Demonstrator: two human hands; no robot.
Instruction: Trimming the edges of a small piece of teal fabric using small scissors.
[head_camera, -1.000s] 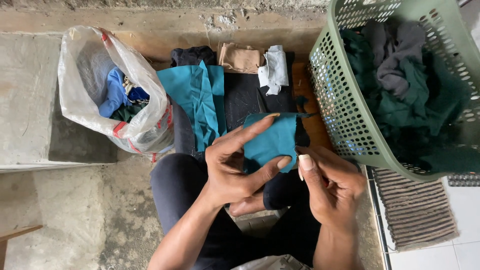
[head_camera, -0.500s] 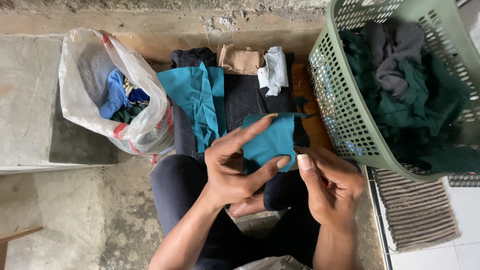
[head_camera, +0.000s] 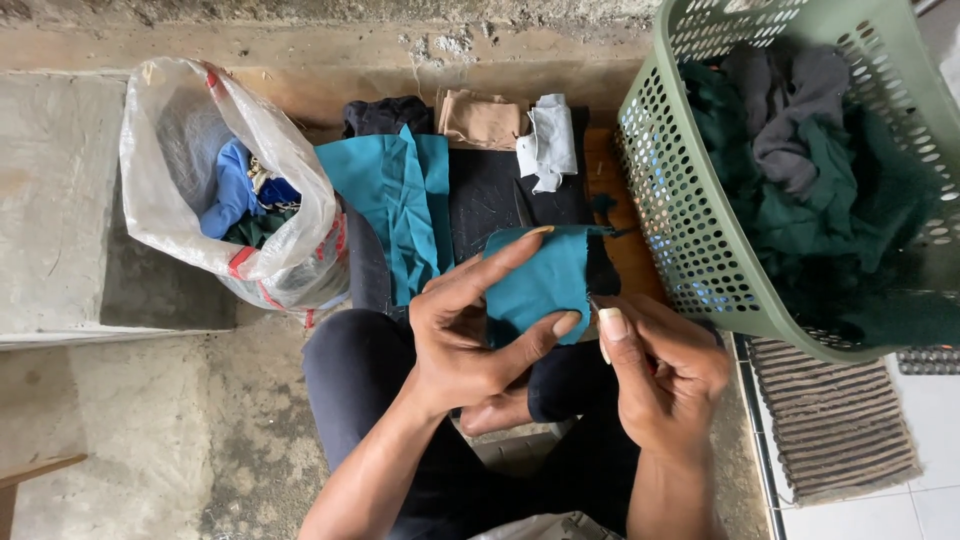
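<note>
My left hand (head_camera: 470, 330) holds a small teal piece of cloth (head_camera: 545, 280) up over my lap, forefinger along its top edge and thumb under its lower edge. My right hand (head_camera: 660, 375) is at the cloth's lower right corner, thumb and fingers pinched together there; whether it grips the cloth or something thin I cannot tell. Beyond the hands a low board carries a larger teal cloth (head_camera: 395, 200), a black cloth (head_camera: 490, 195), a tan folded piece (head_camera: 480, 120) and a white piece (head_camera: 550, 140).
A green perforated basket (head_camera: 670, 200) full of dark green and grey fabric stands at the right. A clear plastic bag (head_camera: 200, 170) with blue and green scraps sits at the left on the concrete. A striped mat (head_camera: 830, 410) lies under the basket. My knees in dark trousers (head_camera: 360, 370) are below.
Almost nothing differs; both hands stay on the small teal cloth, with only a slight shift of the fingers.
</note>
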